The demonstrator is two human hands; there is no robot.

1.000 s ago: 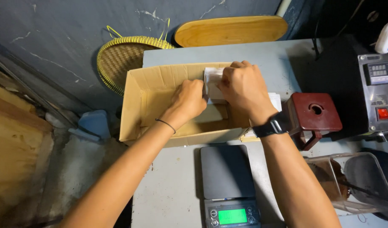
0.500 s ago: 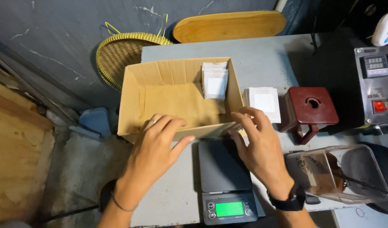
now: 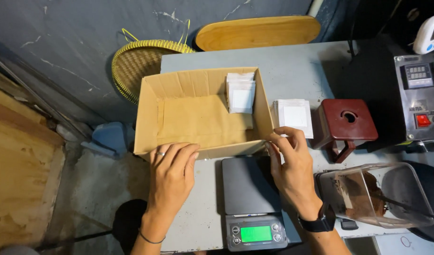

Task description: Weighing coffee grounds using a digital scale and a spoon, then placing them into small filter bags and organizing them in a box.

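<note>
An open cardboard box [image 3: 150, 111] sits on the grey table [image 3: 292, 66], hanging partly over the table's left edge. A stack of white packets [image 3: 241, 92] leans against its right inner wall. My left hand [image 3: 172, 172] lies flat on the box's near wall, fingers spread. At the box's near right corner, my right hand [image 3: 290, 163], with a black watch on its wrist, pinches the edge with its fingertips. A second pile of white packets [image 3: 295, 115] lies on the table just right of the box.
A dark digital scale [image 3: 250, 198] with a green display stands in front of the box. Right of it are a dark red stool-shaped block [image 3: 347, 123], a clear container with brown powder [image 3: 373, 193] and a control unit [image 3: 422, 94]. A woven yellow-rimmed basket [image 3: 141, 63] leans behind.
Both hands came out of the box, leaving the white packets inside, and drew back to its near wall. The view has shifted slightly.
</note>
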